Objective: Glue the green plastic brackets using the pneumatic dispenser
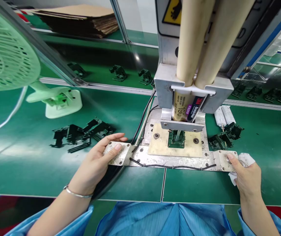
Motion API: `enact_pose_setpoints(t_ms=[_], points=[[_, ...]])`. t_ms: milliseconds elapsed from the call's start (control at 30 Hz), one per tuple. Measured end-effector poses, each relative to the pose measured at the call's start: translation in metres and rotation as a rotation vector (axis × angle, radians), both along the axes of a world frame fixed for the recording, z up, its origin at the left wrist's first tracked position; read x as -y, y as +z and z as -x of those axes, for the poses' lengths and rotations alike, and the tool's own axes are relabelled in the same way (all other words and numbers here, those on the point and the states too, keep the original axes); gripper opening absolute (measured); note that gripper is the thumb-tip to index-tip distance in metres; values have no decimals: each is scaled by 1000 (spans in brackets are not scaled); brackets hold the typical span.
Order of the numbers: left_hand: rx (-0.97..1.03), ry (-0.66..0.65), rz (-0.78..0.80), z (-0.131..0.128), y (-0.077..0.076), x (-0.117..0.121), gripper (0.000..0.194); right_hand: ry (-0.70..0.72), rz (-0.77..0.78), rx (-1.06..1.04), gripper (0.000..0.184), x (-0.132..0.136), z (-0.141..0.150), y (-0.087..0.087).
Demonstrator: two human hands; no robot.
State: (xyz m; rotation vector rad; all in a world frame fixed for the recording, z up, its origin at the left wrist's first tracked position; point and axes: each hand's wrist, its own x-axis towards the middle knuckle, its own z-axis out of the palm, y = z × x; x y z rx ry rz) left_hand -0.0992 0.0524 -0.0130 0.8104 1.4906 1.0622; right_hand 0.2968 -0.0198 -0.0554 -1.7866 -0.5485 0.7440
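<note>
A glue-dispensing press stands before me, with a twin adhesive cartridge (189,108) clamped above a tan fixture plate (160,147). A small black part (176,139) sits in the fixture under the nozzle. My left hand (95,165) rests on the left metal button block (118,154), thumb pressed on its top, fingers stretched over it. My right hand (246,175) presses the button on the right metal block (225,160) with a fingertip while clutching a white cloth (245,160).
A pile of black plastic parts (81,132) lies left of the press, and more black parts (225,136) lie to its right beside white packets (224,115). A green fan (8,55) stands at far left. A conveyor (101,62) with black parts runs behind.
</note>
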Motion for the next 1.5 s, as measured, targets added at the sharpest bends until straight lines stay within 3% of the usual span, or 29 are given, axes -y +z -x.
enact_pose_setpoints(t_ms=[133, 200, 267, 333, 400, 467, 567, 633, 767, 967, 1100, 1167, 1267, 1300, 1400, 1500], points=[[-16, -25, -21, 2, -1, -1, 68, -27, 2, -5, 63, -2, 2, 3], [-120, -81, -22, 4, 1, 1, 63, -27, 2, -5, 63, -2, 3, 4], [-397, -125, -81, 3, 8, 4, 57, -20, -1, -7, 63, -2, 3, 5], [-720, -151, -247, -5, 18, 6, 50, -8, 2, 0, 63, -1, 3, 4], [-855, -227, -409, -20, 27, 4, 50, 0, -1, 8, 62, -1, 2, 3], [-776, -394, -448, -40, 32, -2, 61, -8, -9, 15, 62, -1, 2, 2], [-609, -609, -387, -72, 29, -20, 89, -31, 8, 26, 63, 0, 2, 1], [-550, -672, -332, -87, 24, -32, 88, -28, 19, 26, 65, 0, 3, 2], [-456, -672, -294, -100, 21, -43, 64, -11, 1, 25, 65, -1, 5, 5], [-259, -612, -239, -98, 37, -34, 49, -15, 4, 15, 61, -2, 3, 0], [-175, -671, -97, -97, 41, -22, 43, -53, -71, 285, 74, 13, -2, 8], [-159, -714, -115, -97, 43, -12, 41, 196, -156, 471, 60, 24, 4, 25], [-169, -759, -232, -98, 48, 6, 47, 855, -351, 666, 41, 31, 27, 60], [-171, -773, -270, -98, 50, 12, 49, 1014, -401, 734, 41, 30, 37, 72], [-174, -799, -390, -99, 54, 25, 51, 1250, -394, 924, 39, 22, 62, 94], [-255, -807, -584, -98, 56, 35, 49, 1322, -373, 1089, 38, 17, 77, 98]])
